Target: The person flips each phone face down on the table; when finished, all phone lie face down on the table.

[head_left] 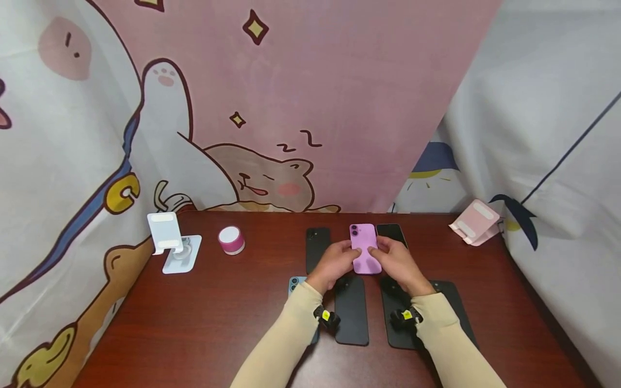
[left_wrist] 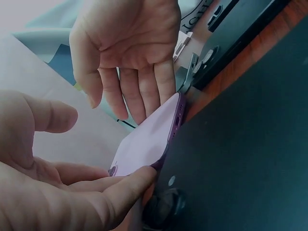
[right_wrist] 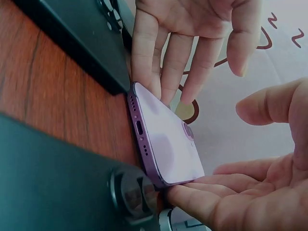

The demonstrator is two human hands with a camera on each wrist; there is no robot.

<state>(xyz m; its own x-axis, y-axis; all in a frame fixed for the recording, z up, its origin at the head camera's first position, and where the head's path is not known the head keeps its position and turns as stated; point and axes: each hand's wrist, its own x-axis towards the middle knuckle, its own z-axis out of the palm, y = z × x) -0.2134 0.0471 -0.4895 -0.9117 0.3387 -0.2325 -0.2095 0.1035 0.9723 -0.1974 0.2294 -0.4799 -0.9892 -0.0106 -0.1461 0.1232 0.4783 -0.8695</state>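
A pink-purple phone (head_left: pixel 366 237) lies back side up, its two camera lenses at the far left corner. My left hand (head_left: pixel 336 263) is at its left edge and my right hand (head_left: pixel 400 264) at its right edge. In the left wrist view, extended left fingers (left_wrist: pixel 120 192) touch the side of the phone (left_wrist: pixel 147 134), with the left thumb (left_wrist: pixel 57 118) raised off it. The right wrist view shows right fingers (right_wrist: pixel 202 190) along the opposite side, and that thumb (right_wrist: pixel 262 107) also lifted. The phone's charging port (right_wrist: pixel 139 127) faces me.
Black phones flank it at the back left (head_left: pixel 317 245) and back right (head_left: pixel 392 230). Nearer lie a blue phone (head_left: pixel 294 282), a black phone (head_left: pixel 352 318) and dark devices (head_left: pixel 458 299) under my right arm. A white stand (head_left: pixel 166 231), pink jar (head_left: pixel 232 240) and pink stand (head_left: pixel 475 221) are farther out.
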